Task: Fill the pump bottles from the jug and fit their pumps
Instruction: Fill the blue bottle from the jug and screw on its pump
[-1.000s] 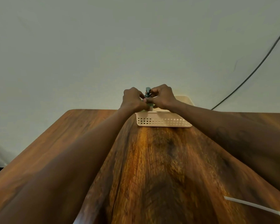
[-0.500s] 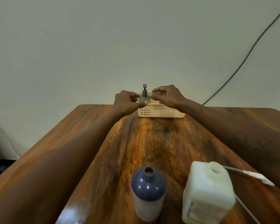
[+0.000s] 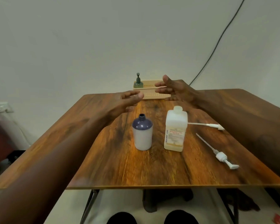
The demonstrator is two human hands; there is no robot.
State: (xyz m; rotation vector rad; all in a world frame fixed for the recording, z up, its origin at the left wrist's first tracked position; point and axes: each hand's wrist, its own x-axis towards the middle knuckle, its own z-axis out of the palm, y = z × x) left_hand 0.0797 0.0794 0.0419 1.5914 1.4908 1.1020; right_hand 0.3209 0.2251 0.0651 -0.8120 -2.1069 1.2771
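Pump bottles show twice in the head view. A small dark green bottle [image 3: 138,84] with its pump fitted stands upright in the left end of a cream perforated basket [image 3: 153,94], at the table's twelve o'clock edge. A larger bottle [image 3: 142,135], white with a dark blue shoulder and an uncapped neck, stands upright near the centre of the wooden table [image 3: 120,167]. At its three o'clock, just beside it but apart, stands the white jug [image 3: 175,132], mouth uncovered. Two white pumps lie loose on the table: one [image 3: 217,152] at the jug's four o'clock, its tube pointing toward eleven o'clock, another [image 3: 207,124] at the jug's three o'clock, partly hidden by the right forearm.

Both hands hover above the far half of the table. The left hand [image 3: 126,101] has its fingers loosely spread and holds nothing. The right hand [image 3: 174,89], in front of the basket's right end, is likewise spread and empty. A dark cable [image 3: 217,44] runs down the wall.
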